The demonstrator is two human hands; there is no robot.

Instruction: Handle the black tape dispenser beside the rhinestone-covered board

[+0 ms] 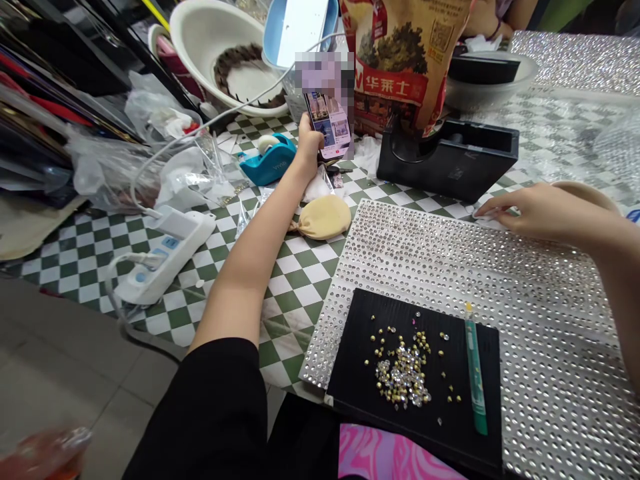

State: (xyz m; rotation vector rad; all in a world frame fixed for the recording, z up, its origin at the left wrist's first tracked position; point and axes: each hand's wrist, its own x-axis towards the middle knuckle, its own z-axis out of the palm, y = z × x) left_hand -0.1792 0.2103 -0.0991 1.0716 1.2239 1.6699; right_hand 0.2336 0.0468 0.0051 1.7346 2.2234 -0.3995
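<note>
My left hand [310, 147] clenched around a smartphone [327, 123], upright above the checkered tablecloth [300, 293], just beside a teal tape dispenser [267, 159]. Right hand [530, 213] open, fingertips on white tissue [483, 220] at the edge of a rhinestone sheet [450, 267]. Loose rhinestones [403, 370] lie on a black board [350, 360].

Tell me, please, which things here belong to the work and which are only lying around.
Part of the work: left hand holding a smartphone; right hand on the rhinestone sheet; loose rhinestones on a black board; green pick-up pen.

Lying about: blue tape dispenser; power strip; white basin; printed bag.
</note>
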